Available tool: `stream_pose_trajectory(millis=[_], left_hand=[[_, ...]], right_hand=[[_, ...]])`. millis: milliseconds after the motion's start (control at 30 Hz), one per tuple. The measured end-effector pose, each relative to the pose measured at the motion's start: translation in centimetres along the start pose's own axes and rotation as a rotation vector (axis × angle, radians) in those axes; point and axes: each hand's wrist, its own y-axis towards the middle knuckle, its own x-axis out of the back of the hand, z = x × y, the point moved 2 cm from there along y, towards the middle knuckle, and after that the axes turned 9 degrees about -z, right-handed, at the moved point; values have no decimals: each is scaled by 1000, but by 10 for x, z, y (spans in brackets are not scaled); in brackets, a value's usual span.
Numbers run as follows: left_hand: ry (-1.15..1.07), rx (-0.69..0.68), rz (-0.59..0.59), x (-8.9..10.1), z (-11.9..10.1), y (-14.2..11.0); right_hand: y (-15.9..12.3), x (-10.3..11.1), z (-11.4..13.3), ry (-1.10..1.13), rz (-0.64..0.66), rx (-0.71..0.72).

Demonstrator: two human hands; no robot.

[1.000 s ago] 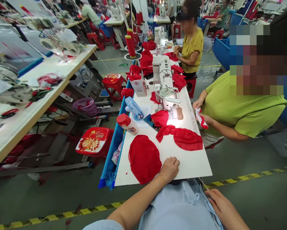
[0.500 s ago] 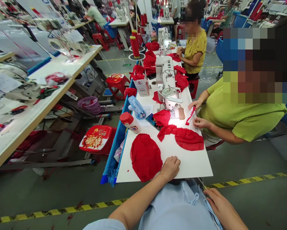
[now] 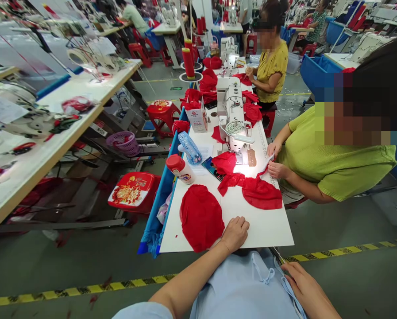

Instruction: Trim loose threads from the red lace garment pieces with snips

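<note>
My left hand (image 3: 235, 233) rests on the front of the white table (image 3: 264, 230), its fingers curled under and nothing visible in them. Just left of it lies a rounded stack of red fabric (image 3: 202, 218), close to the wrist. Down by the table's front edge, my right hand (image 3: 299, 283) is closed around a thin, pointed metal tool (image 3: 278, 254); its exact kind is unclear. More red fabric pieces (image 3: 262, 193) lie ahead, near the co-worker's hands (image 3: 275, 160), which hold a narrow red strip and something pale.
A sewing machine (image 3: 233, 110) stands mid-table. A red-capped white bottle (image 3: 180, 169), a blue tape dispenser-like item (image 3: 189, 148) and a phone (image 3: 212, 167) sit at the left. A blue fabric trough (image 3: 158, 208) runs along the left edge. A co-worker in green (image 3: 334, 164) sits at the right.
The co-worker's hands have come closer together, and a pale piece now shows between them with the red strip. My own hands stay where they were.
</note>
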Motion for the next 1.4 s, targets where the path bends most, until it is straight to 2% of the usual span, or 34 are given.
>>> stream_pose_trajectory(millis=[467, 767, 1000, 1400], left_hand=[[-17, -8, -30, -2, 1, -1], [-22, 4, -8, 2, 0, 1], [-33, 8, -2, 1, 0, 1], [-19, 2, -17, 1, 0, 1]], right_hand=[[3, -2, -3, 52, -71, 30], [4, 0, -2, 9, -3, 23], [4, -2, -8, 12, -24, 37], [4, -2, -3, 4, -4, 30]])
